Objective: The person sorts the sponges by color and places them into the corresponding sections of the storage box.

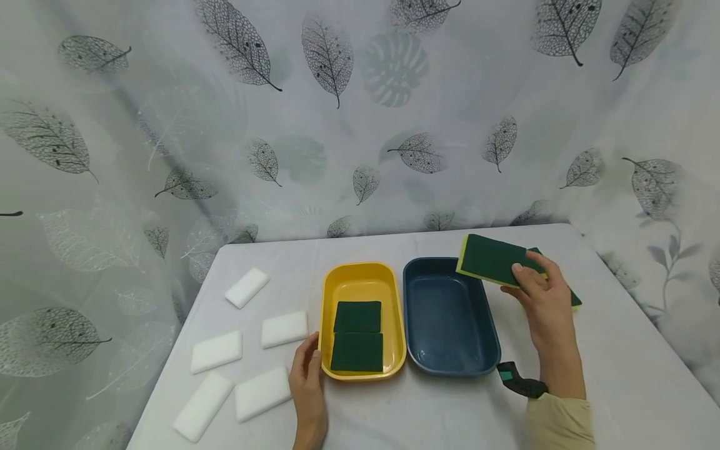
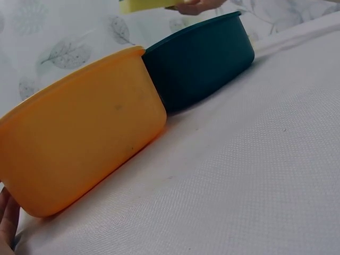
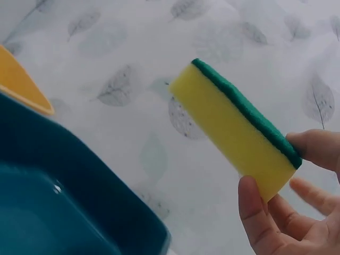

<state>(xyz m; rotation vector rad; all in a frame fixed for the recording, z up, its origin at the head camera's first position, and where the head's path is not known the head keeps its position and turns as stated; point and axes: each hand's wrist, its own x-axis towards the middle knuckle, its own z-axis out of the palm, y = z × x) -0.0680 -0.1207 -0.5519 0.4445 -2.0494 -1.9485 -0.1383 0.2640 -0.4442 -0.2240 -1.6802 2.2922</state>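
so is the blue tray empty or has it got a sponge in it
Empty: in the head view the blue tray shows a bare floor; the right hand holds a sponge.

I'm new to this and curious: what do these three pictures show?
No machine here, only a person's hands: the left hand and right hand. The wide picture is from a camera on the head, the others from one on each wrist. On the white table stand a yellow tray with two green pads inside and, beside it, a blue tray; five white blocks lie to the left. The right hand pinches a green-and-yellow sponge near the blue tray. The left hand touches the yellow tray's side.
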